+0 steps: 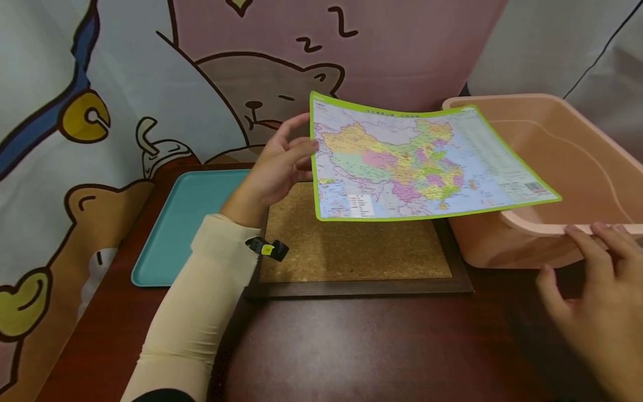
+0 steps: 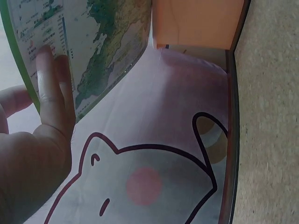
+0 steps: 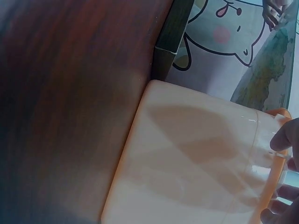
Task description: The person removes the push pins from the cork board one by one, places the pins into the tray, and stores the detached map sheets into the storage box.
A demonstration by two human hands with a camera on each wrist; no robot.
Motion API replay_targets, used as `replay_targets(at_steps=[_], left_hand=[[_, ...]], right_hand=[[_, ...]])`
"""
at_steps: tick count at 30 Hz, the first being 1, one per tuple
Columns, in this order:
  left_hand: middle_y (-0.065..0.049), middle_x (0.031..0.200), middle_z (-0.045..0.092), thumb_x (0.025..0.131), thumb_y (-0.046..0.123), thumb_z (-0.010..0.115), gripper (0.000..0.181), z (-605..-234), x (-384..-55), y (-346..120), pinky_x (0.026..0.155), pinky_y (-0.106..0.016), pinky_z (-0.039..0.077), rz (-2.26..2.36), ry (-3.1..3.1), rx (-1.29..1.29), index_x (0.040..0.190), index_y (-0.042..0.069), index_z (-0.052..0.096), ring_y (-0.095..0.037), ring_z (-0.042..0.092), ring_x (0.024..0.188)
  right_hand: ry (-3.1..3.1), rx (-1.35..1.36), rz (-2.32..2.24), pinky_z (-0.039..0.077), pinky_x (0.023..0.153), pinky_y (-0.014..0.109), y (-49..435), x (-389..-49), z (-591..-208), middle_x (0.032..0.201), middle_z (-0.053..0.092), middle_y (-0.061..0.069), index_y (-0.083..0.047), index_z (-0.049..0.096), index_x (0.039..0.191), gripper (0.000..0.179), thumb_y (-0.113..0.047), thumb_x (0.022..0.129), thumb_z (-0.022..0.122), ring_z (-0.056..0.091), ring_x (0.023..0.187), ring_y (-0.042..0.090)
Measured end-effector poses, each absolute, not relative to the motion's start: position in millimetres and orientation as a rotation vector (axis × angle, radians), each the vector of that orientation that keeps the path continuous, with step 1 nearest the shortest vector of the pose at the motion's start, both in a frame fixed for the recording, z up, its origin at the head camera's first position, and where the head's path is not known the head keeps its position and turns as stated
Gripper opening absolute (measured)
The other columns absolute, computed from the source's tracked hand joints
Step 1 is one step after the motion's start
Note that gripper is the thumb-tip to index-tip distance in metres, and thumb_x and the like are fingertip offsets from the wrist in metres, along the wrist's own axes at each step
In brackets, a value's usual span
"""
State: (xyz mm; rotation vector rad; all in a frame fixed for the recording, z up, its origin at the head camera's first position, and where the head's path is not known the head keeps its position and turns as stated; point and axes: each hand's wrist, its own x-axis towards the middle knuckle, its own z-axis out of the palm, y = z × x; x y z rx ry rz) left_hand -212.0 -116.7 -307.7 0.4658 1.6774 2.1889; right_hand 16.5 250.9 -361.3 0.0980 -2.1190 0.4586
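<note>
My left hand (image 1: 281, 164) pinches the left edge of a green-bordered map sheet (image 1: 397, 162), holding it tilted above the table. The sheet bows a little, and its right part overlaps the bin's near left corner. From the left wrist view, the thumb and fingers of the left hand (image 2: 44, 135) lie on either face of the map (image 2: 107, 46), whose underside has green and tan relief colouring. My right hand (image 1: 603, 301) rests its fingertips on the near rim of a pinkish-orange plastic bin (image 1: 472, 240); its thumb is spread apart outside. The right wrist view shows the bin's outer wall (image 3: 187, 154) beside these fingers.
Beneath the map lies a cork board (image 1: 351, 257) with a dark wooden frame. A teal tray (image 1: 171, 234) lies to its left, partly behind my left arm. All stand on a dark reddish-brown table (image 1: 341, 346). A cartoon-printed cloth (image 1: 241, 84) hangs behind.
</note>
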Motion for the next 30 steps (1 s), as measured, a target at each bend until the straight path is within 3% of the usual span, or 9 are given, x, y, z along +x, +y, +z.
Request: replay_targets(at_steps=[20,30], left_hand=[[-0.013,0.125,0.058,0.102,0.009,0.055,0.057,-300.3,-205.8,-78.0,0.072,-0.035,0.059,2.190,1.666,0.456,0.151,0.027,0.032,-0.022,0.069,0.095],[-0.011,0.116,0.059,0.101,0.008,0.057,0.057,-298.5,-201.9,-51.5,0.069,-0.033,0.059,2.192,1.649,0.445,0.149,0.026,0.033,-0.022,0.068,0.094]], right_hand=[[-2.088,0.095,0.439,0.027,0.120,0.053,256.4,12.8,-366.4,0.130,0.048,0.040,0.007,0.059,0.125,0.065,-0.049,0.094,0.049,0.041,0.131,0.055],[-2.105,0.080,0.443,0.026,0.121,0.051,258.1,13.6,-366.3,0.131,0.048,0.040,0.009,0.060,0.124,0.067,-0.050,0.094,0.049,0.041,0.134,0.052]])
